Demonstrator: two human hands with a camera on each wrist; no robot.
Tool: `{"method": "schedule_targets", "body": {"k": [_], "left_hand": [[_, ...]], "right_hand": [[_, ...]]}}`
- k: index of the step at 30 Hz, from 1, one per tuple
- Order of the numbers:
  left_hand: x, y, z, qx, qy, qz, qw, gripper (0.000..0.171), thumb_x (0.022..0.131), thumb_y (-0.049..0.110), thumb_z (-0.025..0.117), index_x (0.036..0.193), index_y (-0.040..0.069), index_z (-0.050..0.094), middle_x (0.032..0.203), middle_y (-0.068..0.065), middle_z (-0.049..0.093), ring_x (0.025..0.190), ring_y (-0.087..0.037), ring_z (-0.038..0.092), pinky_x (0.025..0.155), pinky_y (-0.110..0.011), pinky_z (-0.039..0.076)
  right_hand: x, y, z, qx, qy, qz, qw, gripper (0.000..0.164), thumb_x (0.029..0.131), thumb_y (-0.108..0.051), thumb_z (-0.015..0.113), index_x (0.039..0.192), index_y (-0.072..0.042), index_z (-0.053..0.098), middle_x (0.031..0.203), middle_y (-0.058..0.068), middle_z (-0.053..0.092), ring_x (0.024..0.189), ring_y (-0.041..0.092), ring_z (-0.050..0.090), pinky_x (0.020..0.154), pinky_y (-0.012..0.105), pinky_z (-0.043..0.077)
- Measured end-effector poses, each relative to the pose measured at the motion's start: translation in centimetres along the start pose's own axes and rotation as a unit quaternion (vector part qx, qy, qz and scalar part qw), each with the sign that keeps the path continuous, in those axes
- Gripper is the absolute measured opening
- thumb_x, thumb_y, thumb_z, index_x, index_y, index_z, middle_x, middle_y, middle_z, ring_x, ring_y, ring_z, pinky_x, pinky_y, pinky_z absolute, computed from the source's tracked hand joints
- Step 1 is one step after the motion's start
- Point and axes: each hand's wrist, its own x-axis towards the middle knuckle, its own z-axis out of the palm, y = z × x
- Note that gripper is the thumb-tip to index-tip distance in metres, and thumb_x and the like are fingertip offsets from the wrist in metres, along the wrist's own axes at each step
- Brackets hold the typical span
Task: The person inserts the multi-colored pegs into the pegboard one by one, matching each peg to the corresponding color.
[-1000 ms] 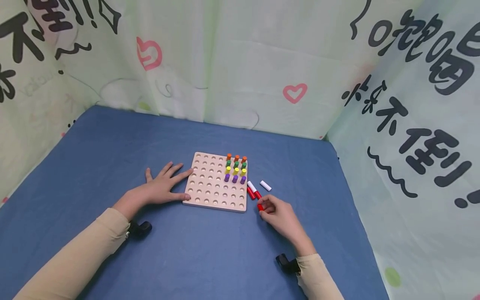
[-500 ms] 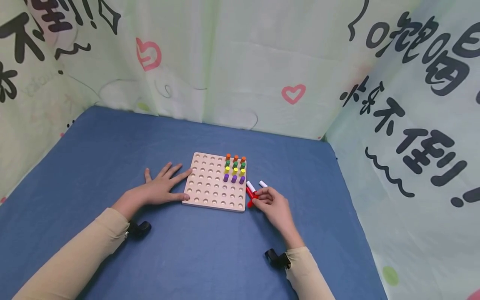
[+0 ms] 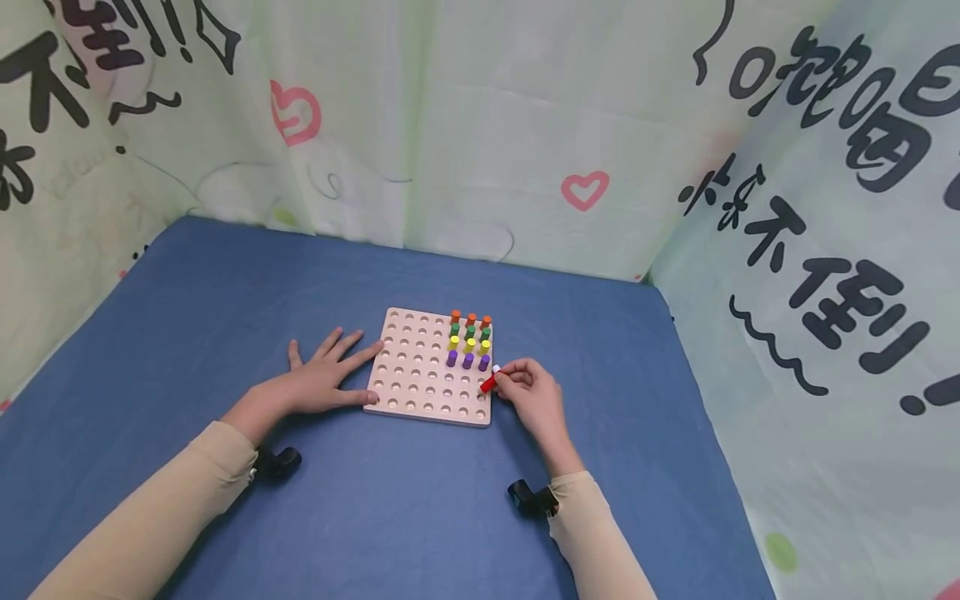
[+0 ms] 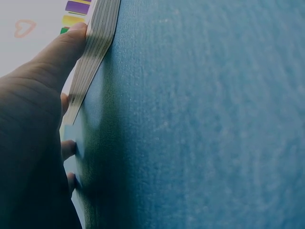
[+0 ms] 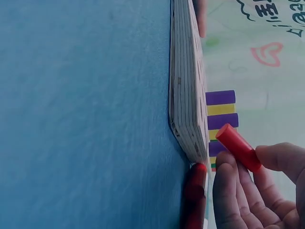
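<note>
A square wooden pegboard (image 3: 420, 367) with rows of holes lies mid-table. Orange, green, yellow and purple pegs (image 3: 468, 361) stand upright in its far right part. My left hand (image 3: 318, 383) is spread flat at the board's left edge; thumb and a fingertip touch it, as the left wrist view also shows at the thumb (image 4: 71, 45). My right hand (image 3: 532, 396) pinches a red peg (image 5: 238, 148) between thumb and fingers, tilted above the board's right side. Below it in the right wrist view, another red peg (image 5: 194, 186) lies beside the board's edge.
A white peg (image 3: 496, 369) shows its end by the right fingers; other loose pegs there are hidden by the hand. Blue cloth (image 3: 420, 492) covers the table. A printed curtain (image 3: 465, 125) hangs around the back and sides.
My right hand has picked up the red peg from the loose pegs right of the board and carried it left over the board. The left hand stays in place.
</note>
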Motion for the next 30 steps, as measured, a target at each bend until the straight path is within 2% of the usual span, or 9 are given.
{"method": "schedule_targets", "body": {"k": [13,21,25,30], "left_hand": [[0.0,-0.1,0.2,-0.001,0.007,0.007,1.0,0.095,0.091,0.078,0.054,0.167,0.035,0.017,0.174,-0.015,0.007,0.159,-0.045,-0.008,0.104,-0.085,-0.017],[0.1,-0.2,0.2,0.001,0.006,0.006,1.0,0.095,0.091,0.079,0.053,0.167,0.035,0.016,0.174,-0.015,0.007,0.159,-0.046,-0.008,0.104,-0.085,-0.017],[0.0,-0.2,0.2,-0.001,0.005,0.007,1.0,0.095,0.091,0.079,0.054,0.167,0.035,0.017,0.174,-0.015,0.007,0.159,-0.046,-0.007,0.104,-0.086,-0.016],[0.0,-0.1,0.1,-0.002,0.007,0.006,1.0,0.095,0.091,0.079,0.054,0.167,0.034,0.017,0.174,-0.015,0.008,0.159,-0.046,-0.007,0.104,-0.086,-0.016]], "right_hand": [[0.8,0.1,0.7,-0.012,0.019,0.021,1.0,0.016,0.096,-0.019,0.076,0.104,-0.008,0.068,0.094,0.01,0.077,0.076,0.016,0.07,0.065,0.024,0.053],[0.7,0.1,0.9,-0.044,0.026,-0.033,0.998,0.011,0.095,-0.017,0.077,0.1,-0.01,0.071,0.094,0.008,0.077,0.08,0.018,0.069,0.062,0.027,0.05],[0.6,-0.2,1.0,-0.062,0.026,-0.044,0.997,0.009,0.094,-0.017,0.078,0.099,-0.012,0.073,0.096,0.006,0.077,0.086,0.018,0.071,0.065,0.026,0.052],[0.3,-0.6,1.1,-0.078,0.021,-0.056,0.995,0.007,0.094,-0.016,0.079,0.099,-0.012,0.075,0.097,0.006,0.078,0.083,0.018,0.072,0.063,0.025,0.05]]}}
